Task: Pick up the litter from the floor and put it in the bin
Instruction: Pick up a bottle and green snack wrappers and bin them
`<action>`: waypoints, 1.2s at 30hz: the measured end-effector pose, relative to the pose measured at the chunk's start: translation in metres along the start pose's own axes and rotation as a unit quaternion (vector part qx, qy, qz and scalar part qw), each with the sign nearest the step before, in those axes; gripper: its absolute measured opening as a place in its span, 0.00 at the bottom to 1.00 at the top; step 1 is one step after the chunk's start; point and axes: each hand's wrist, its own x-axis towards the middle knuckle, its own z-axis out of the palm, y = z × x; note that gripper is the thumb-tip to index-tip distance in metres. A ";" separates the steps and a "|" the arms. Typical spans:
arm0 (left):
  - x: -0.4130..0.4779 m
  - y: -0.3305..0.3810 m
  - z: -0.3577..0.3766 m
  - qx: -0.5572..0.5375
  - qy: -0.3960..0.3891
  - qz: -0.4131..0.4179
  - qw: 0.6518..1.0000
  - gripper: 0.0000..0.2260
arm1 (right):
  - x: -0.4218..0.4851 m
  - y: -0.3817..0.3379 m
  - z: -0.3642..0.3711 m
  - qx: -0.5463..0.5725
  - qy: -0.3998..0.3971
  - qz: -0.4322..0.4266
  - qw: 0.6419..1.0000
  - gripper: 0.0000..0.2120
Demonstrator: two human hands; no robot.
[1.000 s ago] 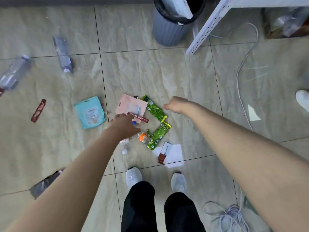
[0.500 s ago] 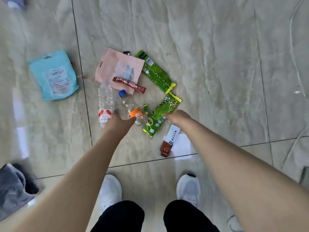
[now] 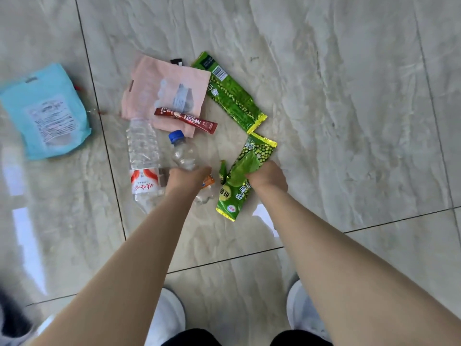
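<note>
Left hand: blue-capped bottle; right hand: wrapper

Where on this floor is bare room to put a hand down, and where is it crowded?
Free: wide floor right of the upper pack and lower pack; a narrow strip between blue pouch and big bottle. Crowded: pink pouch down to left hand and right hand.

Left hand around blue-capped bottle, right hand on green pea wrapper.

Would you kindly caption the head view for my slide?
Left hand grips small bottle, right hand pinches nearer green wrapper.
</note>
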 end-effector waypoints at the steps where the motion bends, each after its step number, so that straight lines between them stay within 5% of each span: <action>1: -0.006 -0.002 -0.004 0.003 0.001 0.015 1.000 0.18 | -0.002 0.002 -0.003 -0.019 -0.004 -0.016 1.000 0.16; 6: -0.035 -0.005 -0.025 0.016 0.015 0.056 0.998 0.24 | -0.022 0.002 -0.028 -0.061 -0.026 -0.111 0.992 0.07; 16: -0.027 0.002 -0.072 0.125 0.145 0.102 0.976 0.33 | 0.004 -0.099 -0.064 0.009 -0.043 -0.180 0.983 0.10; 24: 0.010 -0.006 -0.083 0.088 0.115 0.116 0.983 0.33 | 0.028 -0.162 -0.017 0.143 0.002 -0.078 0.987 0.31; 28: 0.023 -0.009 -0.087 0.038 0.095 0.129 0.986 0.29 | 0.027 -0.178 0.007 0.108 0.071 -0.071 0.989 0.40; 33: 0.034 -0.007 -0.093 0.029 0.081 0.148 0.985 0.27 | 0.030 -0.184 0.034 0.016 0.156 -0.145 0.977 0.29; 36: 0.035 -0.003 -0.098 0.024 0.051 0.134 0.989 0.28 | 0.030 -0.176 0.035 0.063 0.115 -0.135 0.982 0.17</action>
